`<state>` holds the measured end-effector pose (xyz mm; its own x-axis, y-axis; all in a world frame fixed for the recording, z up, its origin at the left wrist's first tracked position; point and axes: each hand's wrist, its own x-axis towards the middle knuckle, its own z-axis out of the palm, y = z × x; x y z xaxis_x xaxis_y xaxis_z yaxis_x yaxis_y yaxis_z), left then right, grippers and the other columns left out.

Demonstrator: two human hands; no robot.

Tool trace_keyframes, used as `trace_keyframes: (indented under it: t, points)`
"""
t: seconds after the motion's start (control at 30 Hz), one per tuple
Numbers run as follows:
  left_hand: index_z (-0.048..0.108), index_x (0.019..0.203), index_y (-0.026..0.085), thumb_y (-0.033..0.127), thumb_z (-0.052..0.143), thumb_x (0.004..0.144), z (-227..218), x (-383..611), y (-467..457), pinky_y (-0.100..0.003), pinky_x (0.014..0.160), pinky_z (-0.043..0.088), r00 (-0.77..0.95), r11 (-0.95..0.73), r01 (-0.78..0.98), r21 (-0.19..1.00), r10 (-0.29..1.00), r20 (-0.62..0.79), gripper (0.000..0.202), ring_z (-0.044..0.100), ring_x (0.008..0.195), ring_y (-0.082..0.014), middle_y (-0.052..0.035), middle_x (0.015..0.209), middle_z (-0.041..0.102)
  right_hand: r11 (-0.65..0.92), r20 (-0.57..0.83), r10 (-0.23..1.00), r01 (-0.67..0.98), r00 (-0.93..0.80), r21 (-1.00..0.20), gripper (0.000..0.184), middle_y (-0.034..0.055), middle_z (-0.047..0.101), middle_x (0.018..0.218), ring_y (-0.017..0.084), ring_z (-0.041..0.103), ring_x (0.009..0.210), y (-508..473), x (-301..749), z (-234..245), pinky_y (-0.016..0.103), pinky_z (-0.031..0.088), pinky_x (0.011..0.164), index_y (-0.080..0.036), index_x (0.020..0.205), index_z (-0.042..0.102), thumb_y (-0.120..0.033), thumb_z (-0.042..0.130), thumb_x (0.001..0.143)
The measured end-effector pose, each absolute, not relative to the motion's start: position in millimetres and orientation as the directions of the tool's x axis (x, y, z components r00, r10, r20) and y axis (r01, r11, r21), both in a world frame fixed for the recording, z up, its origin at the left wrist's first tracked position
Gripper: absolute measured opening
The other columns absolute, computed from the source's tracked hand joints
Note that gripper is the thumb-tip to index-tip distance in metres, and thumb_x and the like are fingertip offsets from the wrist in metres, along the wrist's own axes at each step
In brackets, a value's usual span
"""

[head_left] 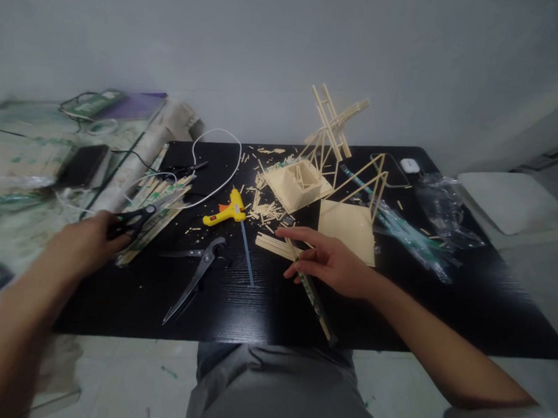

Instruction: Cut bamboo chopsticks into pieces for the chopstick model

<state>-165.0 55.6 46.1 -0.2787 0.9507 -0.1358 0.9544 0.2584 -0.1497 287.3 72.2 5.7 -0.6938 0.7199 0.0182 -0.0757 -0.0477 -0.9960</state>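
At the left edge of the black table, my left hand [87, 242] is closed around the handles of black scissors [140, 222], above a pile of wooden sticks in printed wrappers [159, 218]. My right hand [337, 262] is over a long green-printed stick packet [318, 308], its index finger stretched out and the others loosely bent apart. Whether those fingertips touch the packet I cannot tell. Several bare wooden sticks [277, 246] lie beside it. Behind stands a wooden model with crossed stick blades [330, 121] and a box-shaped base [303, 182].
A yellow glue gun [225, 209] with a white cord lies mid-table, near a blue glue stick [247, 254] and dark pruning shears [195, 276]. Stick scraps [263, 205] are scattered around. To the right are a square wooden board [348, 228], plastic packets [412, 241] and a white case [410, 165].
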Motion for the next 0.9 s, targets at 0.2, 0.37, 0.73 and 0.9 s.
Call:
trace_keyframes:
  t: [0.2,0.37,0.73,0.9]
  points:
    - [0.062,0.117,0.019,0.066,0.045,0.080,63,-158,35,-0.035,0.081,0.053,-0.075,0.105,0.980,0.170,0.982,-0.174,0.062,0.071,0.092,-0.0275,-0.0116,0.119,0.074,-0.024,0.047,0.715,-0.091,-0.698,-0.996,0.058,0.0097,0.042,0.167,0.013,0.080,0.091,73,292,6,0.026,0.070,0.076,-0.033,0.149,0.058,-0.010,0.066,0.096]
    - [0.061,0.109,0.022,0.061,0.067,0.078,53,-104,26,-0.028,0.078,0.052,0.206,-0.113,0.902,0.418,0.961,-0.185,0.050,0.068,0.088,-0.0214,-0.0040,0.100,0.074,0.003,0.062,0.707,-0.085,-0.704,-0.996,0.061,0.0084,0.041,0.168,0.012,0.080,0.092,73,292,11,0.026,0.069,0.079,-0.034,0.151,0.056,-0.009,0.065,0.097]
    - [0.066,0.085,0.020,0.046,0.069,0.089,43,-49,38,-0.022,0.053,0.039,0.442,-0.192,0.740,0.645,0.861,-0.251,0.027,0.049,0.057,-0.0111,0.0030,0.068,0.060,0.014,0.012,0.696,-0.004,-0.718,-1.000,0.067,0.0065,0.066,0.147,0.014,0.080,0.093,70,293,13,0.034,0.068,0.090,-0.032,0.160,0.045,-0.010,0.062,0.099]
    - [0.068,0.085,0.019,0.048,0.068,0.091,40,-47,39,-0.022,0.053,0.038,0.475,-0.224,0.725,0.651,0.848,-0.236,0.030,0.049,0.058,-0.0102,0.0029,0.068,0.060,0.034,-0.004,0.697,0.039,-0.717,-0.999,0.069,0.0038,0.081,0.114,0.017,0.081,0.093,70,294,14,0.039,0.067,0.093,-0.029,0.162,0.042,-0.010,0.061,0.099]
